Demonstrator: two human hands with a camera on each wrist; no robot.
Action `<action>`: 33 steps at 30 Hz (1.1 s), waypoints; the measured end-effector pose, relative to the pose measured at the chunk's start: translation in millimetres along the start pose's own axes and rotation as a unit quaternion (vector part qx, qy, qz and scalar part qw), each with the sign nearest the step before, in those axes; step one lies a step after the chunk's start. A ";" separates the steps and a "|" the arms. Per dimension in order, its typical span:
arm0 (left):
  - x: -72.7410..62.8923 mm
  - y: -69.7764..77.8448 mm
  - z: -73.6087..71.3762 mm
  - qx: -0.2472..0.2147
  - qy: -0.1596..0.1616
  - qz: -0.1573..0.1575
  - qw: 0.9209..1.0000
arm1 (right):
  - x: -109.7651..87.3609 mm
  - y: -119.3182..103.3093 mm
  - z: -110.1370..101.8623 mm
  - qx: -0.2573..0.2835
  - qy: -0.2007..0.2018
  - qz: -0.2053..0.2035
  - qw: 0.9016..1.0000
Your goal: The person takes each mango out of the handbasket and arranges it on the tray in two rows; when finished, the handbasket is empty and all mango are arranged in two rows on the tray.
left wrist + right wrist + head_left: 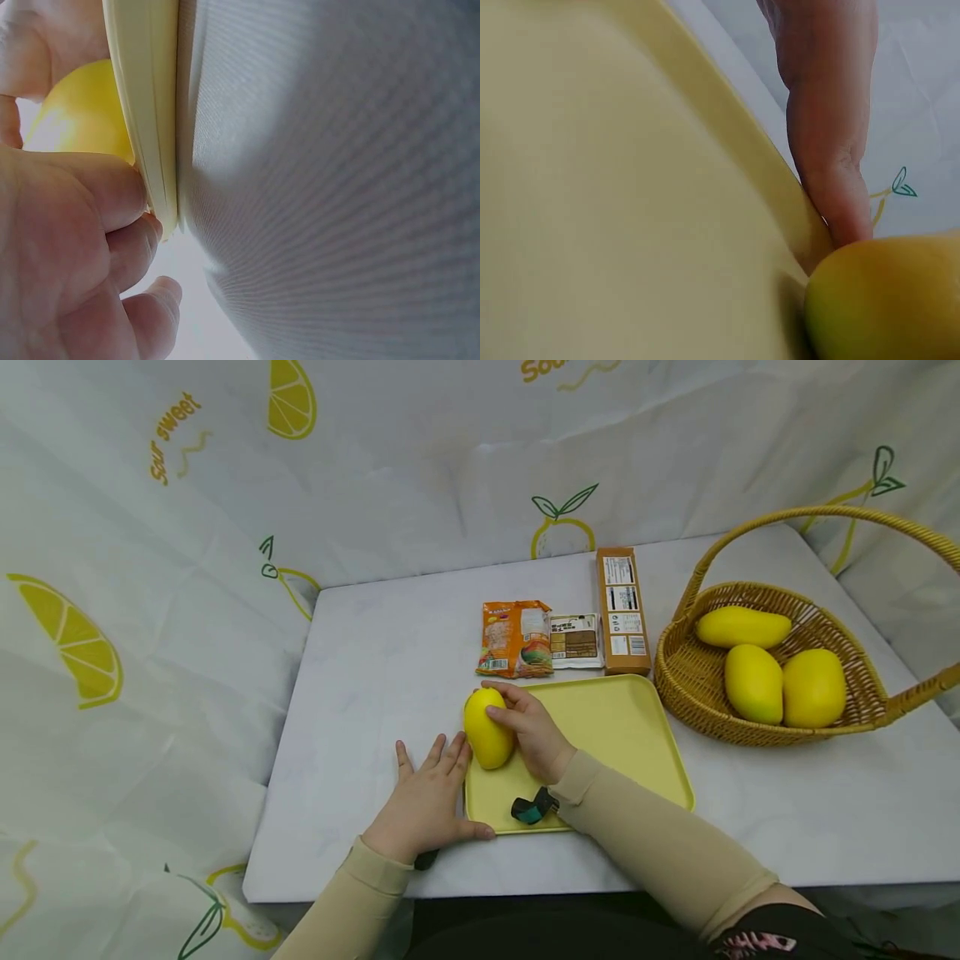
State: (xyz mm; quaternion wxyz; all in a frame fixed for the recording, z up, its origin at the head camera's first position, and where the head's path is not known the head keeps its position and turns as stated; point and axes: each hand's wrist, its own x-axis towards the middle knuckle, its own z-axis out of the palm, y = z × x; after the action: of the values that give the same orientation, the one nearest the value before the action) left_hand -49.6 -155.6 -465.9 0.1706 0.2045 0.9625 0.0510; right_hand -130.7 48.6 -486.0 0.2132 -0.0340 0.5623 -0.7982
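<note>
A yellow mango (488, 729) is held by my right hand (534, 732), with thumb and fingers around its upper right side. It is over the left part of a pale yellow tray (600, 727). My left hand (425, 802) lies along the tray's left edge with its fingers spread, the fingertips close to the mango and the thumb at the front left corner. In the left wrist view, fingers (127, 259) are against the tray's rim (146, 112), with part of the mango (86, 116) behind. The right wrist view shows the mango's rounded end (892, 300) by the rim.
Behind the tray lie an orange snack bag (516, 639), a small brown-and-white packet (575, 641) and a long brown box (622, 610). At right stands a wicker basket (682, 693) with a tall handle, holding 3 yellow mangoes (753, 683). A white cloth (360, 677) covers the table.
</note>
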 end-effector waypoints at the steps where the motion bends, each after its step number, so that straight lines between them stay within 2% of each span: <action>1: 0.0 -0.1 0.1 -0.001 -0.001 -0.001 1.000 | 0.6 -0.6 0.1 -0.002 0.002 0.000 1.000; 20: 0.4 -0.5 2.1 0.000 0.001 0.000 1.000 | 5.6 -6.6 3.5 -0.032 0.025 0.011 0.999; 33: 1.4 -1.4 2.8 0.005 0.003 0.000 1.000 | 1.1 -19.8 0.1 -0.060 0.032 -0.006 0.998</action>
State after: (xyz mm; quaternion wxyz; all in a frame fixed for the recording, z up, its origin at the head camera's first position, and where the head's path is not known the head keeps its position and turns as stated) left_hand -50.3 -156.1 -469.2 0.1663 0.2055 0.9633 0.0467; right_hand -137.7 53.6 -468.1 0.1879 -0.0247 0.6156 -0.7649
